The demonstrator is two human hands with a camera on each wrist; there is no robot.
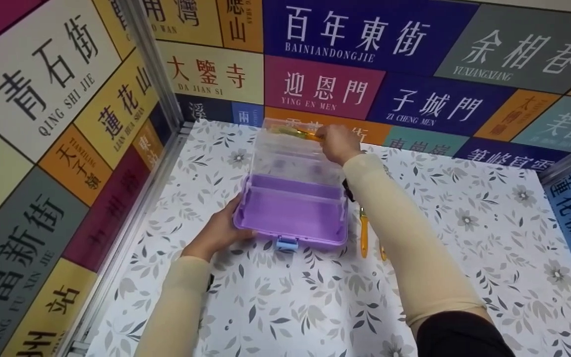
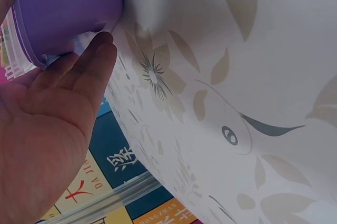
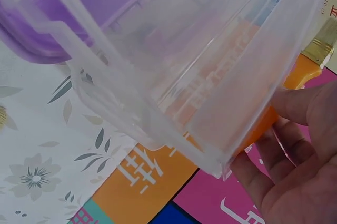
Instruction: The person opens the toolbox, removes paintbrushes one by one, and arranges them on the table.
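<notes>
A purple storage box (image 1: 290, 218) stands on the table with its clear plastic lid (image 1: 299, 166) raised at the back. My left hand (image 1: 222, 225) holds the box by its left side; in the left wrist view the fingers (image 2: 87, 76) lie along the purple wall and partly under it. At the top of the lid, my right hand (image 1: 340, 143) grips a flat paintbrush (image 3: 303, 71) by its orange handle, bristles pointing left in the head view. In the right wrist view the clear plastic covers part of the handle. A light blue latch (image 1: 287, 243) is on the box's front.
Another orange-handled brush (image 1: 364, 237) lies just right of the box, and one more orange handle (image 1: 383, 254) shows partly beneath my right sleeve. Flowered paper covers the table (image 1: 285, 297). Panels printed with lettering (image 1: 325, 87) rise behind and at both sides.
</notes>
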